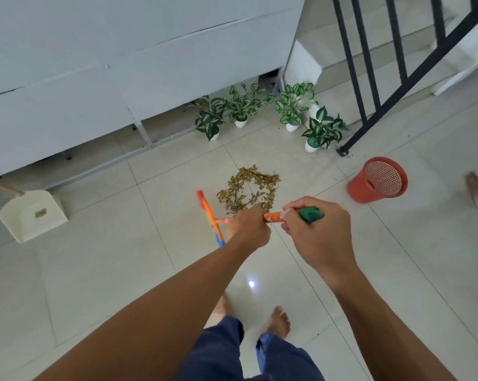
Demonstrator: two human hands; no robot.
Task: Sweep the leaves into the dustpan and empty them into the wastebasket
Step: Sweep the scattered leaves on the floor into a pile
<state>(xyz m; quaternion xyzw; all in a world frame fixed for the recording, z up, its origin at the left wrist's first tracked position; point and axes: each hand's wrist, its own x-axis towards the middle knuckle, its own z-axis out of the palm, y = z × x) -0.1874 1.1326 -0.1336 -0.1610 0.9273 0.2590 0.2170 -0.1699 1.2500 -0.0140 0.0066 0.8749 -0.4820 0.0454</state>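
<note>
With my left hand (250,228) and right hand (319,237) each in a tight grip round the broom handle (273,217), I would push the leaf pile (249,191), lying on the floor (122,270) just beyond, in short low strokes toward the far-left dustpan (32,215).

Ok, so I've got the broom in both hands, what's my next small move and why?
Probably lift the broom over to the right side of the leaves and draw them left: they lie in a loose ring, and the dustpan stands off to the left, apart from them.
</note>
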